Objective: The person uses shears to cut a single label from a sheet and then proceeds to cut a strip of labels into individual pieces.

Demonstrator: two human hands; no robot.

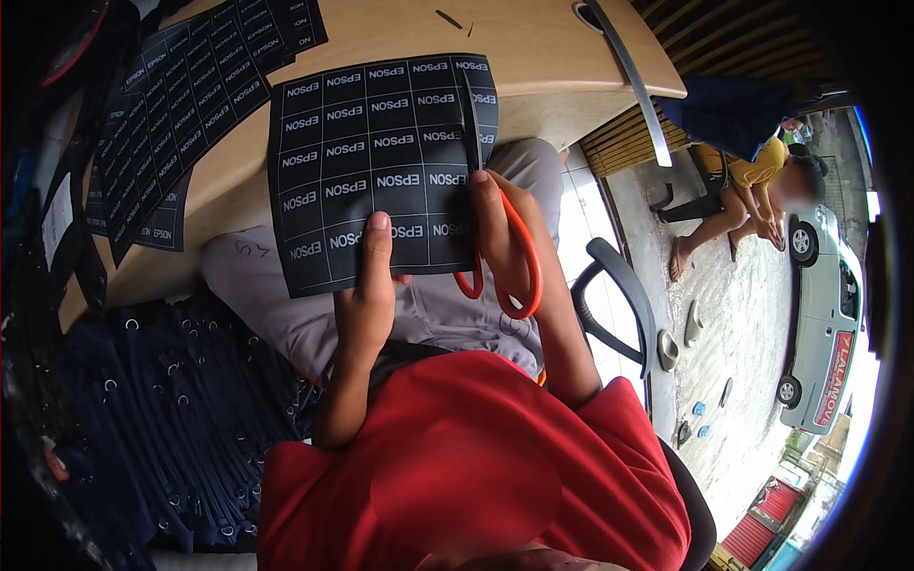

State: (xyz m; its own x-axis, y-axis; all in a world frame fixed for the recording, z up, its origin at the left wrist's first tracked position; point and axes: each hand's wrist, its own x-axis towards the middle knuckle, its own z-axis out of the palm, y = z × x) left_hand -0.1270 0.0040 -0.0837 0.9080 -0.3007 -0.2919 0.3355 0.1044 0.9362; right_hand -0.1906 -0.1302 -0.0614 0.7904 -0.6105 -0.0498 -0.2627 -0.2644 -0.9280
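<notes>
A black sheet [386,157] printed with a grid of white EPSON labels is held up over my lap, its far edge overlapping the table in this view. My left hand [373,271] grips its near edge, thumb on top and fingers underneath. In my right hand [505,224] is a pair of scissors [522,255] with orange handles. Their dark blade lies along the right-hand column of labels, pointing to the sheet's far edge. To the left, more black EPSON sheets [195,86] spread over the table.
The wooden table [400,24] carries thin black scraps [449,19] and a metal strip [628,81] at its right. Dark blue straps with metal rings [181,409] hang at lower left. A chair armrest [609,309] is at right. Outside are a seated person [747,181] and a van [826,324].
</notes>
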